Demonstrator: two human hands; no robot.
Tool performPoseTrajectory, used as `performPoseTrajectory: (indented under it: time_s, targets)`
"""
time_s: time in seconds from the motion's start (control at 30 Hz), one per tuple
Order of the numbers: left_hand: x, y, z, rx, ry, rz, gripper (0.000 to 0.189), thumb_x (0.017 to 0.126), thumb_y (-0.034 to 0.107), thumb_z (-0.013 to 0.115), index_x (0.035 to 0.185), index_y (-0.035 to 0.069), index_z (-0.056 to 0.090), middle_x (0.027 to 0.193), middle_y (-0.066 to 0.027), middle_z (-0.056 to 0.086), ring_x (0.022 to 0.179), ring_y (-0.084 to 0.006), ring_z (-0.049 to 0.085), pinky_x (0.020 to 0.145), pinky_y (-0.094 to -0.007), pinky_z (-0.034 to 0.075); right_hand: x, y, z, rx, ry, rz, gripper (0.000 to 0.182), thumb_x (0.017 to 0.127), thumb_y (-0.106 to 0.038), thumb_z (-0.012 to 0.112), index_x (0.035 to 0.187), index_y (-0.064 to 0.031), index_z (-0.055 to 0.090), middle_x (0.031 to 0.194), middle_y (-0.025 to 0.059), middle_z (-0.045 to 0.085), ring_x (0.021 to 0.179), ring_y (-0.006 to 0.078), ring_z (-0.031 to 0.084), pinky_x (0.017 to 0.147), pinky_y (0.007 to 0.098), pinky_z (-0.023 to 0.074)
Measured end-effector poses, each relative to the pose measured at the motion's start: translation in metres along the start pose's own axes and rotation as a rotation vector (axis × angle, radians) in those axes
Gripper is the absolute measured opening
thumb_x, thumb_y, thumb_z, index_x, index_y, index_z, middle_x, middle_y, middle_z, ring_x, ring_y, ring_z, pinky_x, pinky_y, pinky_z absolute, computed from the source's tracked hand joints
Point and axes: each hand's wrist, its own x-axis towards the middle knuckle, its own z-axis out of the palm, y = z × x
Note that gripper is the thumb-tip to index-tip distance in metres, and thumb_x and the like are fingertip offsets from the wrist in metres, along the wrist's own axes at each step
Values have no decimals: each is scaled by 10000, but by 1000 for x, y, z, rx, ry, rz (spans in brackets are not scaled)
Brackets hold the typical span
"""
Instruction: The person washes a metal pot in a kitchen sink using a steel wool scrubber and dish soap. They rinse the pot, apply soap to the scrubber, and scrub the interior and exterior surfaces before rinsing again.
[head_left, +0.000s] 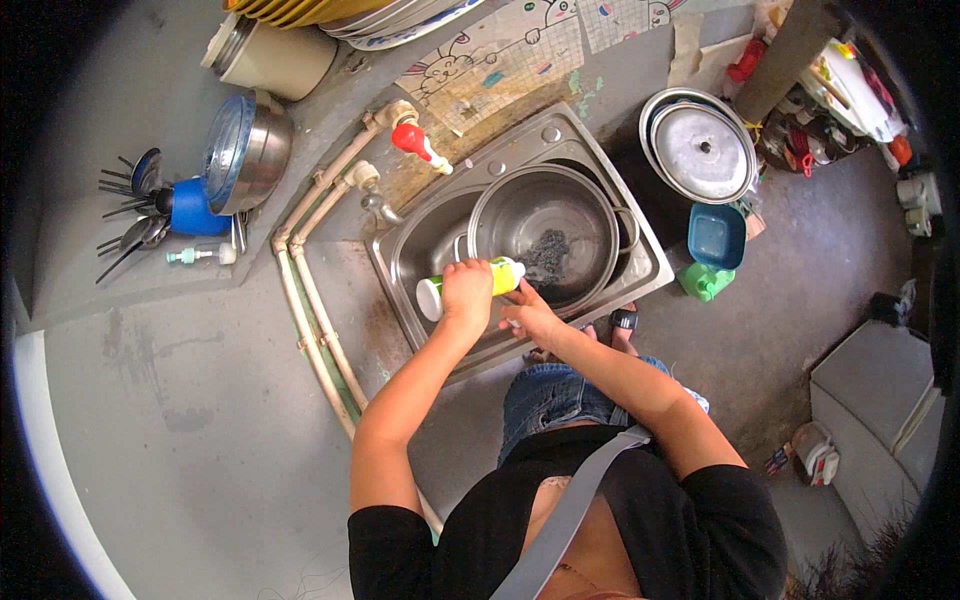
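My left hand (466, 296) is wrapped around a white bottle with a yellow-green label (507, 275). The bottle is tipped nearly level, its white nozzle pointing right, over the near left rim of a large stainless steel pot (577, 202). My right hand (534, 313) is just below the nozzle, with one finger reaching up beside it. A small whitish item shows at its fingers; I cannot tell what it is. On the pot's bottom is a dark grey, rough-textured patch (549, 251), possibly a scouring pad. The pot rests in a stainless steel sink (397, 319).
A red-handled tap (412, 141) and a metal tap (381, 206) project over the sink's far left edge. Right of the sink are a lidded metal pot (705, 150), a blue plastic container (718, 236) and a green jug (706, 282). A blue utensil holder (196, 206) occupies the left ledge.
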Motion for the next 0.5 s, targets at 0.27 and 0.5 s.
performPoseTrajectory:
  time_s: [0.27, 0.5]
  targets:
    - [-5, -1, 2, -34, 98, -33, 279, 664, 127, 613, 929, 67, 551, 791, -45, 580, 739, -178, 598, 680, -296, 447, 0, -6, -5, -14, 1, -58, 913, 747, 15, 540, 1409, -233, -38, 1376, 71, 321, 700, 135, 590, 501, 236, 400]
    - [-3, -6, 5, -105, -19, -23, 326, 634, 122, 637, 937, 56, 537, 806, -60, 571, 739, -197, 590, 692, -304, 446, -8, -7, 1, -5, -1, -5, 917, 747, 22, 541, 1409, -237, -39, 1397, 77, 291, 706, 136, 587, 494, 231, 404]
